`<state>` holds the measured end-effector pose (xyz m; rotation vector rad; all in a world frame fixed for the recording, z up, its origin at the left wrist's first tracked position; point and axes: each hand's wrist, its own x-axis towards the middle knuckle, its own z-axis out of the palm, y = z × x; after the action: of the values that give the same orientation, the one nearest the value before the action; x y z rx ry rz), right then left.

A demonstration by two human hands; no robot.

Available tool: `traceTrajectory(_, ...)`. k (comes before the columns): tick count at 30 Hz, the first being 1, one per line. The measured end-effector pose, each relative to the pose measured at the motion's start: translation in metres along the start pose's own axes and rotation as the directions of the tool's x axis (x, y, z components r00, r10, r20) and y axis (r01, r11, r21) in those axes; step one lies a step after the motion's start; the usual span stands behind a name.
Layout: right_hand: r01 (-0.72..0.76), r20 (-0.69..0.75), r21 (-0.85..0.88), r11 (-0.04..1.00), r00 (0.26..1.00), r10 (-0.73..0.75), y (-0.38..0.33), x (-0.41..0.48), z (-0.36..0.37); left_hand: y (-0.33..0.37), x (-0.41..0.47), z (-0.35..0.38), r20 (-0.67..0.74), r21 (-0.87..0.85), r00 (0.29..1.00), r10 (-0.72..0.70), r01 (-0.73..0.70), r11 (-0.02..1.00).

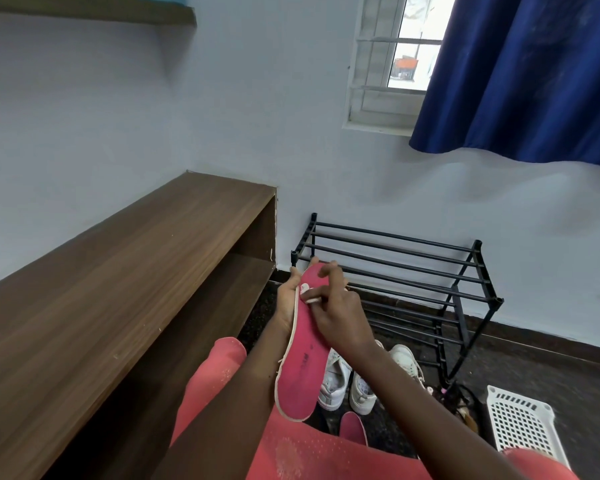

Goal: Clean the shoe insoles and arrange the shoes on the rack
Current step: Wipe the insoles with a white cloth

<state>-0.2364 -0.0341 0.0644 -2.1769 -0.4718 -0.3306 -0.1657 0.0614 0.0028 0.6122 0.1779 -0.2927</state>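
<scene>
Closest of all is the person's lap in pink trousers (pixel 291 452), and both bare forearms reach forward over it, meeting at the pink insole (pixel 300 362). The insole is held up in the air above the floor, top face towards the person, toe end away and heel end hanging down by the knee. The left hand (pixel 286 304) is behind it, palm against the underside, fingers curled round the toe edge so the tips show over the top. The right hand (pixel 340 306) comes in from the other side with its wrist bent down, thumb and fingers pinched on a small white scrap (pixel 307 295) pressed to the insole's forepart; cloth or tissue, I cannot tell. Below, a second, darker insole (pixel 354 429) lies on the dark floor, just beside a cluster of white shoes (pixel 335 379). Behind them stands the black rack (pixel 395 268) against the wall. A white slotted basket (pixel 523 424) sits to its right, a long wooden bench (pixel 118 289) runs along the left, and a blue curtain (pixel 527 74) half covers the window (pixel 385 64).
</scene>
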Motion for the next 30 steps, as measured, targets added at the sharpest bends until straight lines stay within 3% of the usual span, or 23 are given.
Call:
traceTrajectory(6, -0.056, -0.096, -0.018, 0.998, 0.994, 0.055, 0.004, 0.014, -0.002, 0.0, -0.007, 0.002, 0.005, 0.022, 1.0, -0.009, 0.009, 1.0)
traceTrajectory(10, -0.041, -0.111, -0.163, 0.986, 0.994, 0.023, 0.009, 0.022, 0.002, 0.0, -0.003, 0.0, -0.007, -0.017, 1.0, 0.023, -0.023, 1.0)
traceTrajectory(14, 0.035, -0.069, -0.279, 0.96, 0.996, -0.056, 0.009, 0.014, 0.015, -0.002, -0.011, 0.004, 0.07, -0.086, 0.997, 0.026, -0.02, 0.996)
traceTrajectory(22, 0.016, -0.074, -0.513, 0.859, 0.995, -0.063, 0.019, 0.04, 0.004, 0.0, -0.021, 0.012, 0.035, 0.011, 0.999, -0.013, 0.012, 1.0)
traceTrajectory(25, 0.071, -0.015, -0.482, 0.873, 0.996, -0.089, 0.014, 0.037, 0.002, 0.005, -0.02, 0.014, 0.056, 0.002, 0.998, -0.031, 0.03, 1.0)
traceTrajectory(30, 0.274, 0.073, -0.362, 0.891, 0.961, -0.266, 0.007, 0.013, 0.009, 0.012, -0.015, 0.012, 0.167, -0.027, 0.986, -0.029, 0.034, 0.999)
